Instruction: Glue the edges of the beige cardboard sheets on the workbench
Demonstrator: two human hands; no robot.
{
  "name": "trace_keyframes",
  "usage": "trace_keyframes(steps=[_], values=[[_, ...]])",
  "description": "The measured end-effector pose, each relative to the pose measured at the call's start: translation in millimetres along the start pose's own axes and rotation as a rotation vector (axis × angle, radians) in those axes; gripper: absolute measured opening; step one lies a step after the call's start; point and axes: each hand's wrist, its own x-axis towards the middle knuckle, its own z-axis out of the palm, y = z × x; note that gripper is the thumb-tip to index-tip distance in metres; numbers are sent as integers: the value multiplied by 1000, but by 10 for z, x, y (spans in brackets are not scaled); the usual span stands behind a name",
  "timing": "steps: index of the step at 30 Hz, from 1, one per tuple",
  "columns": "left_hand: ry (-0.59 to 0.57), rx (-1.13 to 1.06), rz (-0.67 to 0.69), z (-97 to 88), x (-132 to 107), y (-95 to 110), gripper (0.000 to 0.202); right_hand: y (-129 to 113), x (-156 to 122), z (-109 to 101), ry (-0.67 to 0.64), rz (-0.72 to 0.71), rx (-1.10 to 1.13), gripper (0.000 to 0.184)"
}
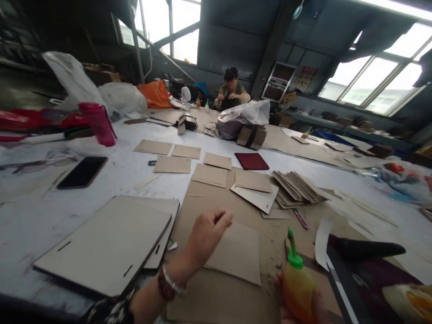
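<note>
A translucent squeeze bottle with amber contents and a bright green nozzle cap (299,285) is standing roughly upright in my right hand (320,309), whose fingers are closing around its sides while the nozzle is pointing up. My left hand (207,234) is hanging over a flat tan rectangular panel (241,252), its fingers curling into a loose fist; I am not able to tell whether it is gripping anything or touching the panel. (A reddish-brown bracelet (165,288) is circling that wrist.) The panel is lying in front of me, on a wide brown sheet of board (232,297). To the left, two large cream panels with dark edges and small black slots (108,243) are overlapping, and beyond them a flat black phone (83,172) is resting on the white tabletop (121,175). Ahead, several small tan cards (173,164) are lying spread out, near a dark red square piece (251,161). To the right of that, a fanned stack of thin tan pieces (300,186) is leaning over, with a slim purple-handled tool (301,219) lying just in front. Across the table, a co-worker (240,90) is holding both hands close together.
</note>
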Motion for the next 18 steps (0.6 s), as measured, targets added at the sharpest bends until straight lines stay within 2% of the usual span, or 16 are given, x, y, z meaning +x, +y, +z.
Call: trace_keyframes(steps=[2, 4, 7, 9, 11, 14, 18], values=[[-19, 103, 50, -116, -446, -263, 11, 11, -24, 77, -20, -36, -167, 40], [-61, 441, 322, -225, -764, -585, 15, 25, -102, 226, -65, -184, -446, 49], [-52, 799, 586, -374, -971, -952, 34, 70, -251, 552, -117, -474, -969, 58], [-73, 920, 679, -446, -985, -1039, 38, 119, -319, 771, -165, -584, -1197, 58], [-103, 962, 712, -490, -964, -1027, 38, 173, -343, 939, -215, -640, -1268, 56], [-105, 921, 706, -507, -941, -978, 37, 213, -302, 1066, -256, -663, -1272, 56], [-17, 798, 678, -502, -951, -1033, 37, 99, -192, 1080, -175, -593, -1170, 60]])
